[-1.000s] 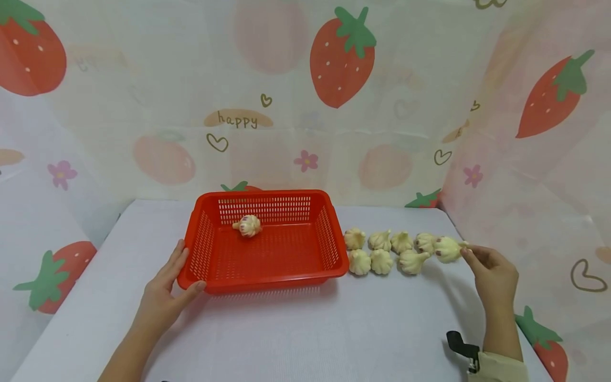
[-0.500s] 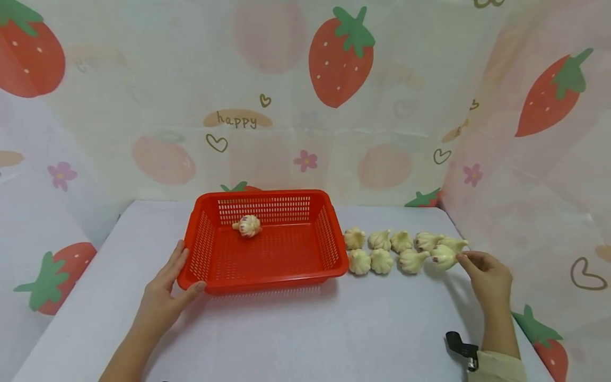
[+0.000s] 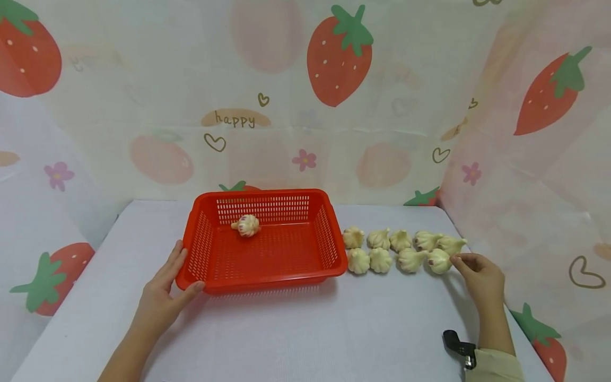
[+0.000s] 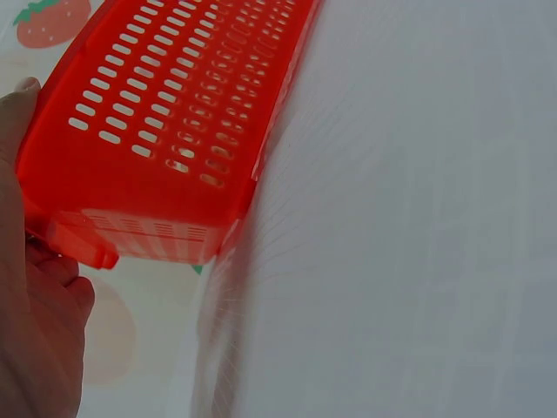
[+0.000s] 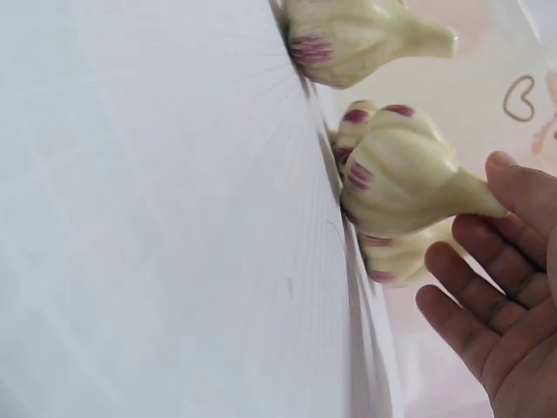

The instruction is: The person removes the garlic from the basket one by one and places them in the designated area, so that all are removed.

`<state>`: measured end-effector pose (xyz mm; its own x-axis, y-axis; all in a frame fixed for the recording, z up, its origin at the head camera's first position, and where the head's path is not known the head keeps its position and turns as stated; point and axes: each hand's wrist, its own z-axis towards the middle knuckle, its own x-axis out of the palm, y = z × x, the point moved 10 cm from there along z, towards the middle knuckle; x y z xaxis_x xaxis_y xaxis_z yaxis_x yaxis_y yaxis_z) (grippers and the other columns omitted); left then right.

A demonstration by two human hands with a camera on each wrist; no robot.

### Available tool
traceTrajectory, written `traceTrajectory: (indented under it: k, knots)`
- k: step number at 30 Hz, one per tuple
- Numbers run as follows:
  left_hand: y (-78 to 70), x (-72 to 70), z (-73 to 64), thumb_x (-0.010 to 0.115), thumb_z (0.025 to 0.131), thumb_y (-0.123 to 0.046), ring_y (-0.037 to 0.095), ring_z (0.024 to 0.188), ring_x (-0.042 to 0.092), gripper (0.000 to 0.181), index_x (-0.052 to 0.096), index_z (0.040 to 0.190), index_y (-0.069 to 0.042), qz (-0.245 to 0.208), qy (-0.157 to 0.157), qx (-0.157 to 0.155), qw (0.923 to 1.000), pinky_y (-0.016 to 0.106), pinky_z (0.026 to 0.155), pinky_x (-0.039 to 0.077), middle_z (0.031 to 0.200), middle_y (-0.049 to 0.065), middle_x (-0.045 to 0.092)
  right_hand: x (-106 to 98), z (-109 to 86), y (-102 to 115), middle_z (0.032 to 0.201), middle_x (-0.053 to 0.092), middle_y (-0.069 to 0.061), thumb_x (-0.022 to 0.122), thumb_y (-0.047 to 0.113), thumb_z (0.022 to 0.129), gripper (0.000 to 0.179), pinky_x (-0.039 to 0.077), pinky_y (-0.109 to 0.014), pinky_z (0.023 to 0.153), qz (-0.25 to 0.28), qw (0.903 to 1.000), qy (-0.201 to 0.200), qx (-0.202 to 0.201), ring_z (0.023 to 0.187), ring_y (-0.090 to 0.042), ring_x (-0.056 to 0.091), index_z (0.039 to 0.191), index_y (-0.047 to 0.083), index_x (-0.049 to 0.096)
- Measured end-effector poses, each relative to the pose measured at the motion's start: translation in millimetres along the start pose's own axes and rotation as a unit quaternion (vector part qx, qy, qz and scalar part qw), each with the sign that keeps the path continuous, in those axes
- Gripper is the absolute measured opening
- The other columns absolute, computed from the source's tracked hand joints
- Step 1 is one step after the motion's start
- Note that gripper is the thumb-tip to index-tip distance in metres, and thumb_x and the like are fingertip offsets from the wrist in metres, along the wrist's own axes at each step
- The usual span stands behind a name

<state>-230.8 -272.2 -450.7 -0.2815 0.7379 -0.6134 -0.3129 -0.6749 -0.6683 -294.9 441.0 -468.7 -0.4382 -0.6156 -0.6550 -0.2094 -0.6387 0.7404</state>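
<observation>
A red plastic basket [image 3: 267, 277] with slotted walls stands on the table, a single garlic bulb [image 3: 247, 226] inside it near the back left. My left hand [image 3: 161, 300] grips the basket's left end, thumb over the rim; in the left wrist view its fingers curl under the lip. My right hand [image 3: 481, 278] pinches the stem of a garlic bulb [image 5: 405, 174] between thumb and forefinger. That bulb is at the right end of the front row, its body at the tabletop. Several more garlic bulbs [image 3: 380, 261] lie in two rows right of the basket.
A white cloth [image 3: 305, 334] covers the table. Behind it and along both sides hangs a strawberry-print curtain [image 3: 281, 106]. A black wrist-worn device [image 3: 460, 347] sits by the right sleeve.
My right hand has moved the garlic bulb left and toward me, down to the front row's right end. A bulb behind it has come into sight. The left hand and basket have stayed put.
</observation>
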Motion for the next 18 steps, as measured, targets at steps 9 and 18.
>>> traceTrajectory:
  k: [9,18]
  knots:
    - [-0.8,0.1,0.2,0.082,0.088,-0.027,0.006,0.154,0.025,0.087,0.035,0.160,-0.017,-0.003,0.000,0.001,1.0000,-0.002,0.100,0.025,0.169,0.001,0.028,1.1,-0.6,-2.3,0.104,0.076,-0.004,0.073,0.049,0.093,0.051,0.043,-0.023,0.078,0.001,0.9999,-0.008,0.007,0.093,-0.002,0.055,0.120,0.006,0.073]
    - [1.1,-0.1,0.1,0.083,0.087,-0.026,0.008,0.154,0.027,0.088,0.035,0.160,-0.018,0.000,-0.007,0.006,1.0000,-0.002,0.101,0.025,0.168,0.000,0.029,3.0,-1.6,3.0,0.119,0.073,-0.017,0.074,0.048,0.093,0.052,0.043,-0.021,0.079,0.004,0.9999,-0.013,0.005,0.092,0.000,0.055,0.121,0.005,0.072]
